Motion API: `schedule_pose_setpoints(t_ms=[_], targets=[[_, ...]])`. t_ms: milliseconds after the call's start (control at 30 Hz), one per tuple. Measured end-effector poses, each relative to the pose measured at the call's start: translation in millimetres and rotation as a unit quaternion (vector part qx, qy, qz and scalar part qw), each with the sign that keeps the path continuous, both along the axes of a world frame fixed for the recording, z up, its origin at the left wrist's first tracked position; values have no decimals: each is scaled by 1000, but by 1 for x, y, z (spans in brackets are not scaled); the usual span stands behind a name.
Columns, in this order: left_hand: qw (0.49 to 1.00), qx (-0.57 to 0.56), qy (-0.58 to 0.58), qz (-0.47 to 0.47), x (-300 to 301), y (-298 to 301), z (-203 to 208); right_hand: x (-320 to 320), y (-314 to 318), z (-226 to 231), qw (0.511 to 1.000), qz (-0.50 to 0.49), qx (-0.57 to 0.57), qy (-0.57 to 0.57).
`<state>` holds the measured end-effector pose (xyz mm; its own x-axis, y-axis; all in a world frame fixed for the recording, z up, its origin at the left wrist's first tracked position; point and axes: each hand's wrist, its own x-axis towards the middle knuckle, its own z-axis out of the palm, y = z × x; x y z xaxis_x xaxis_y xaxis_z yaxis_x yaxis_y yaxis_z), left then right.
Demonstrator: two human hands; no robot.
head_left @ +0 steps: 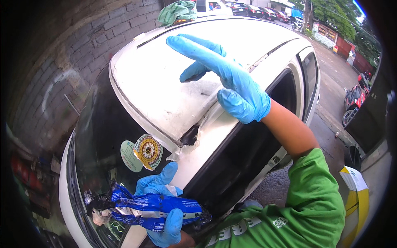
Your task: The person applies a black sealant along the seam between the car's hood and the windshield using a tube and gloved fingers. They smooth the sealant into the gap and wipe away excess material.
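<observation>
My left hand [170, 229], in a blue glove, grips a crumpled blue foil pack of what looks like sealant [155, 206]. Black sticky residue covers both ends of the pack. My right hand [237, 84], gloved too, is raised above the white car roof [161, 62] with fingers stretched out, holding nothing. Dark smears show on one fingertip. Below it, at the roof's front corner by the windshield, is a dark, ragged hole or black patch [190, 135]. A torn whitish scrap [175, 155] hangs beside it.
Two round stickers [147, 152] are on the dark windshield [103, 136]. A green cloth [177, 13] lies at the roof's far edge. A block wall [93, 37] runs along the left. At right are a red motorcycle [356, 97] and a yellow-and-white box [355, 186].
</observation>
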<state>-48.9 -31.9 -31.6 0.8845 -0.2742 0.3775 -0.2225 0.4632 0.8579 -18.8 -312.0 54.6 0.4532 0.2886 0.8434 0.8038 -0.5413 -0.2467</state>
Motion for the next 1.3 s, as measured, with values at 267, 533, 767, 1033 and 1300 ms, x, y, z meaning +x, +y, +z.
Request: schedule_pose_setpoints(t_ms=[267, 533, 767, 1033, 1300], targets=[[995, 85, -37, -48, 8, 7, 13, 2, 1, 5, 996, -37, -66, 46], [960, 203, -186, -47, 33, 25, 8, 5, 5, 5, 981, 53, -81, 168], [950, 180, -232, -104, 48, 34, 21, 31, -13, -1, 942, 43, -307, -132], [979, 182, -76, -59, 31, 27, 15, 4, 6, 13, 917, 50, -392, 49], [936, 206, -262, -116, 59, 36, 2, 6, 9, 17, 898, 36, -429, 93]])
